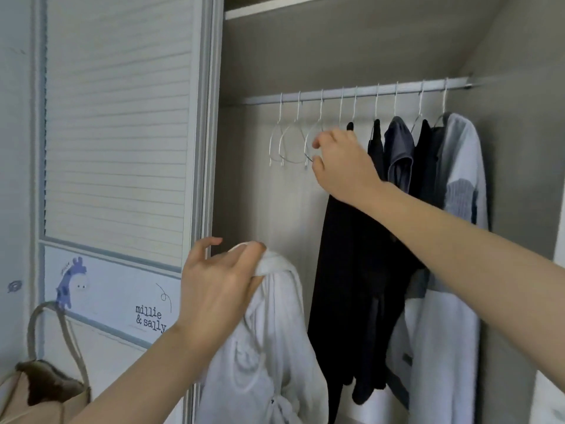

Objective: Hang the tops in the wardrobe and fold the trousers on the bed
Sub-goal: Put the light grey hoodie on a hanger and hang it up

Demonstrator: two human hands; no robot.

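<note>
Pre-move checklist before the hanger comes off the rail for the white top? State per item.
1. Right hand pinches an empty wire hanger: ok.
2. Hanger bare, no garment on it: ok.
3. Hook clear of neighbouring hangers on the rail: cannot tell.
4. Left hand grips the white top: ok.
5. Top's neck opening found and open for the hanger: cannot tell, fabric is bunched.
6. Free rail space left of the dark clothes: ok.

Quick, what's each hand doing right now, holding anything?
Left hand: grips a white top by its upper edge.
Right hand: pinches an empty wire hanger on the rail.
</note>
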